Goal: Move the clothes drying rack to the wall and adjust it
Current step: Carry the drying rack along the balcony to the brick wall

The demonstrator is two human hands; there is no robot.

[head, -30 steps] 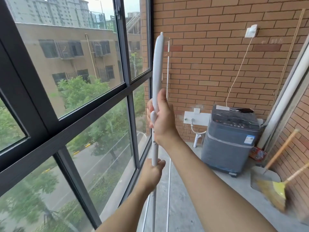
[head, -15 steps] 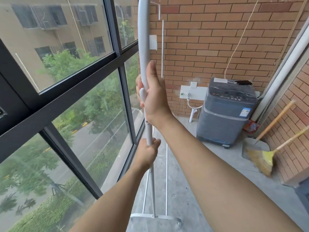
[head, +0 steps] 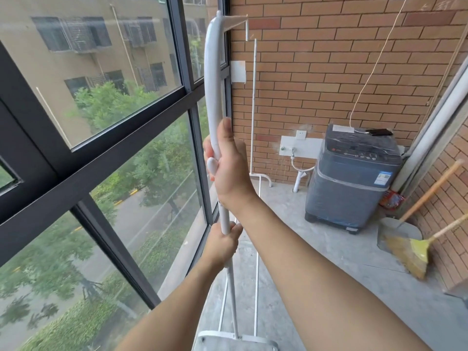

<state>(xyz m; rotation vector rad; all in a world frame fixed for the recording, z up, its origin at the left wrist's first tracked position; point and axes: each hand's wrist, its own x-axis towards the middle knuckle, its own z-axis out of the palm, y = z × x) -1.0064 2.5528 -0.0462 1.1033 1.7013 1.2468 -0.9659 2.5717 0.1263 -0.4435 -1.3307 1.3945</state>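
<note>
Both hands are gripping the near upright of the drying rack (head: 214, 97): our right hand (head: 229, 171) is clenching the thick upper tube, our left hand (head: 224, 240) the thinner tube below. Compared with a second ago, we are standing nearer the brick wall (head: 329, 59), and the rack's foot (head: 235, 338) is now showing. We are judging the move nearly complete, with adjustment remaining.

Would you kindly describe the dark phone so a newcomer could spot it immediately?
Find the grey washing machine against the far brick wall. On its lid's back right corner lies the phone, flat, black, with a pale cable hanging down to it, unlike the white paper beside it.
</note>
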